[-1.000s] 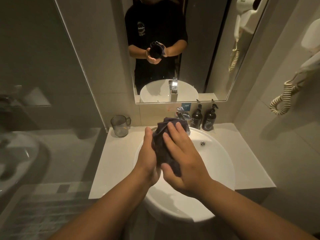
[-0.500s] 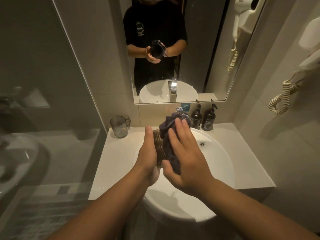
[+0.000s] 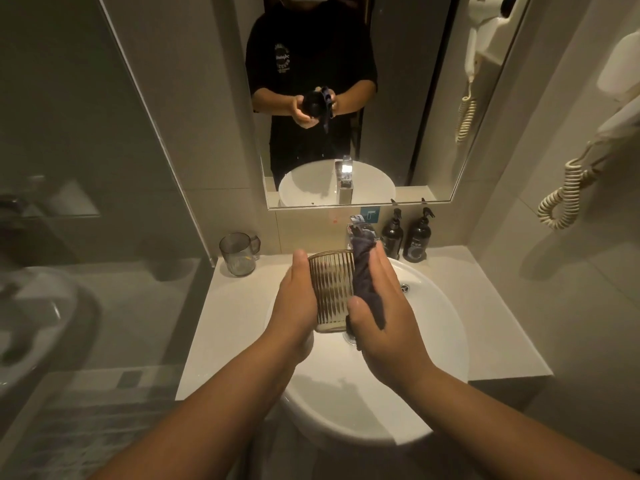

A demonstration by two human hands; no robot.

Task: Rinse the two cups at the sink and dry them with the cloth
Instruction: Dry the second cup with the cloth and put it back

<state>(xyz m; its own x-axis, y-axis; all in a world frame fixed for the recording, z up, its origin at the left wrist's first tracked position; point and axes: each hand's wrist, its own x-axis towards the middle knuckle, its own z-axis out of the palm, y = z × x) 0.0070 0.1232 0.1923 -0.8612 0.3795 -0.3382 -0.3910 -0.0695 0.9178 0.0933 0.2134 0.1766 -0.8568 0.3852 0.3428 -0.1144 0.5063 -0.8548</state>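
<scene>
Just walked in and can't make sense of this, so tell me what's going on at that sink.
A person stands at the white basin drying a cup. The left hand grips a ribbed glass cup over the bowl, while the right hand presses a dark cloth against its side. A second, handled cup stands on the counter to the left, untouched. Two dark pump bottles stand behind the basin.
</scene>
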